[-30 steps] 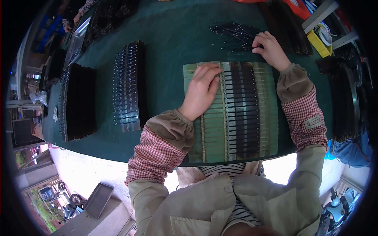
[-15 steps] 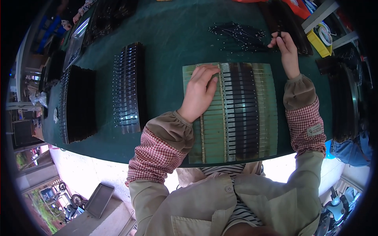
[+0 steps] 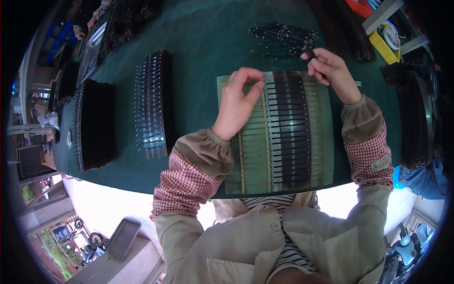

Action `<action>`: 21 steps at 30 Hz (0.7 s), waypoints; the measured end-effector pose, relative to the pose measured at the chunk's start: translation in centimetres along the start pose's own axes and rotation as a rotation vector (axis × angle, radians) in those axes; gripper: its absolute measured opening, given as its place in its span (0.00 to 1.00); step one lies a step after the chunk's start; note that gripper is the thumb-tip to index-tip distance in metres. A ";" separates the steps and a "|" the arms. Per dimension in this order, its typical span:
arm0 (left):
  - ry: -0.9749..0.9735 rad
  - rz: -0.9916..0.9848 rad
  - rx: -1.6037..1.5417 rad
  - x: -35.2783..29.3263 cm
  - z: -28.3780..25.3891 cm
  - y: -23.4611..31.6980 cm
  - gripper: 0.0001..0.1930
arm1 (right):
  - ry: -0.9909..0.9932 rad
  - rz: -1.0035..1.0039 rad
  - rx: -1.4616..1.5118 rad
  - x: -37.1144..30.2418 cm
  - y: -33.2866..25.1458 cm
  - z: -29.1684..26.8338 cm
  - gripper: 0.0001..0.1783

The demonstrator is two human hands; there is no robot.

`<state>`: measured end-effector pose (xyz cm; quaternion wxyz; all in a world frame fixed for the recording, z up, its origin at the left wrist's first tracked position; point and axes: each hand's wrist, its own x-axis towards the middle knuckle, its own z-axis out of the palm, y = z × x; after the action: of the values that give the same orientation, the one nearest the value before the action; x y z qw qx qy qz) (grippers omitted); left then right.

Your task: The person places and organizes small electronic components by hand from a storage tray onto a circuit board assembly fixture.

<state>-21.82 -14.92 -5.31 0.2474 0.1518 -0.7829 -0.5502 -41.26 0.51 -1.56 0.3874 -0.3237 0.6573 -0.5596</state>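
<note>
Your bare right hand [image 3: 331, 71] has come in from the outer side of the loose heap of thin black strips with pale tips [image 3: 283, 38], dropping toward the upper right corner of the flat, pale green, slotted board [image 3: 253, 156]. It pinches a short, dark, narrow piece [image 3: 309, 52] between thumb and fingers, above the table and apart from the board. Your bare left hand [image 3: 239, 102] has changed too: its fingers, flatter 0.5 s ago, now arch over the board's upper left part, thumb and index tips slightly parted. That suggests both hands are readying around the same upper edge, where the close row of dark, flat strips crossed by grey bands [image 3: 293, 142] begins on the board. You can't tell whether the left fingertips grip anything or only rest there; the hand also covers some of the slots beneath. A dark end shows below your right fingers, but whether it belongs to the same piece is unclear. In the heap, strips overlap too much to count, and their far ends blend together.
</note>
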 end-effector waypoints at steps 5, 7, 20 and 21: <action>-0.104 -0.113 -0.283 1.1 1.2 1.1 0.06 | -0.225 0.170 0.033 -0.6 -0.6 2.5 0.11; -0.144 -0.127 -0.355 1.1 1.3 0.8 0.04 | -0.230 0.171 0.005 -0.6 -0.3 3.3 0.10; 0.062 0.288 0.349 0.4 -0.3 -0.7 0.04 | -0.085 -0.031 -0.194 0.8 2.0 2.1 0.09; 0.060 0.288 0.348 0.4 -0.3 -0.8 0.04 | -0.083 -0.029 -0.194 0.9 2.3 1.8 0.09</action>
<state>-21.99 -15.65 -5.88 0.3167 0.0952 -0.8718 -0.3613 -40.10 -0.78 -4.08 0.3729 -0.3920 0.6871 -0.4850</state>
